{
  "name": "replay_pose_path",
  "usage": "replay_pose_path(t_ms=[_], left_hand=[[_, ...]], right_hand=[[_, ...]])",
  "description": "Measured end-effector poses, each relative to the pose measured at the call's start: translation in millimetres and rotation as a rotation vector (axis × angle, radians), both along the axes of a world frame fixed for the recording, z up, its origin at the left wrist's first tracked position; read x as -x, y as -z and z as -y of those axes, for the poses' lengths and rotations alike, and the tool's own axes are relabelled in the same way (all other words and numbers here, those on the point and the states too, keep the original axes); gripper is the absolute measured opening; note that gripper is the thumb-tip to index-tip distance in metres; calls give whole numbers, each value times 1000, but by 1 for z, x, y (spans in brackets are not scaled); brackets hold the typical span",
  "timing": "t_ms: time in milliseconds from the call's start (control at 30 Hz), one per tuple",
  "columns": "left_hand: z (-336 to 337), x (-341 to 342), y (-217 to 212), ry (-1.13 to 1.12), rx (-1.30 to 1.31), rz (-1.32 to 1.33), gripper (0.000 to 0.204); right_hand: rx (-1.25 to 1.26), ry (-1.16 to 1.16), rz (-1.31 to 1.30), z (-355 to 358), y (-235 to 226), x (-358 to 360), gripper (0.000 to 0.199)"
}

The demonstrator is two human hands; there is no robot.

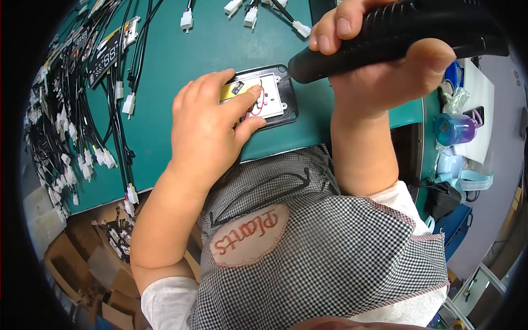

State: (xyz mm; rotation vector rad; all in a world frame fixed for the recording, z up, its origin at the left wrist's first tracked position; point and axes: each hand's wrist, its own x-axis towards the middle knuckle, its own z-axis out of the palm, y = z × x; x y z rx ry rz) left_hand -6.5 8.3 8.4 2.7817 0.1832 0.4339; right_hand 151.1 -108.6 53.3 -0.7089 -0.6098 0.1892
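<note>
A shallow black plastic housing (292, 104) lies on the green work mat with a white circuit board (273, 104) set inside it. Thin red and black wires and a yellow patch show on the board. My left hand (204, 124) is closed over the housing's left side, index finger and thumb pressing on the board. My right hand (379, 82) grips a black electric screwdriver (401, 41), tilted down to the left. Its thin bit points at the board's upper right corner, by a screw hole; whether it touches a screw is too small to tell.
Bundles of black cables (82, 118) with white connectors cover the mat's left side, along with a black display board (105, 59). More white connectors (187, 21) lie at the far edge. A blue-purple cup (455, 129) stands at right. Cardboard boxes (69, 269) sit below left.
</note>
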Motion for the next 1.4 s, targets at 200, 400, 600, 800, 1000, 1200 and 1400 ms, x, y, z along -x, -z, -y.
replay_pose_path(t_ms=[200, 400, 600, 800, 1000, 1200, 1400], left_hand=[[-1, -1, -2, 1, 32, -4, 44], [-2, -1, 0, 1, 50, 0, 45], [-2, -1, -1, -5, 64, -11, 46], [-1, 3, -5, -25, 54, -43, 46], [-10, 5, -2, -5, 82, -24, 47], [3, -4, 4, -25, 16, 20, 45], [6, -6, 6, -20, 10, 26, 45]], right_hand=[[10, -26, -27, -4, 10, -3, 87], [14, -12, -45, -5, 8, -4, 86], [30, -163, -41, -7, 15, 3, 86], [284, -305, 210, -8, 29, -14, 75], [65, -323, 269, 4, 40, -30, 74], [113, -32, 112, 29, 37, -42, 72], [11, 117, 316, 107, -33, -101, 77]])
